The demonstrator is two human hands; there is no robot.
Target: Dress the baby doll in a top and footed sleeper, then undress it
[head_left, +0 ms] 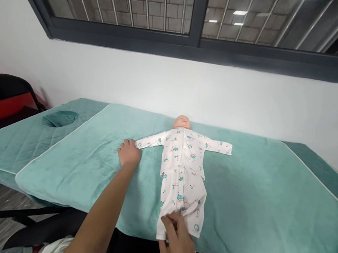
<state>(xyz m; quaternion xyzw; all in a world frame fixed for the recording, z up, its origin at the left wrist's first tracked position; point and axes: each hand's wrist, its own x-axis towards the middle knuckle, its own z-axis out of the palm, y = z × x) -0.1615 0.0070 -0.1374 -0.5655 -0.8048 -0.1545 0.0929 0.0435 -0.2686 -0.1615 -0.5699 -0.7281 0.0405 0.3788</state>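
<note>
A baby doll (pixel 182 121) lies on its back on the bed, head toward the wall. It wears a white printed long-sleeved top (pixel 183 151) and matching trousers (pixel 192 197), with both sleeves stretched out sideways. At the end of the sleeve on the left, my left hand (pixel 129 153) rests with curled fingers, closed at the cuff; its fingertips are partly hidden. My right hand (pixel 178 240) is over the lower trouser legs. Its thumb and forefinger are bent but apart, touching the left-side leg near the hem. The doll's hands and feet cannot be seen.
A green padded bed (pixel 258 203) runs along the white wall, with a face hole (pixel 60 119) at its left end. A black and red chair (pixel 2 102) stands at the far left. Above is a dark-framed window (pixel 198 15) with metal bars behind it.
</note>
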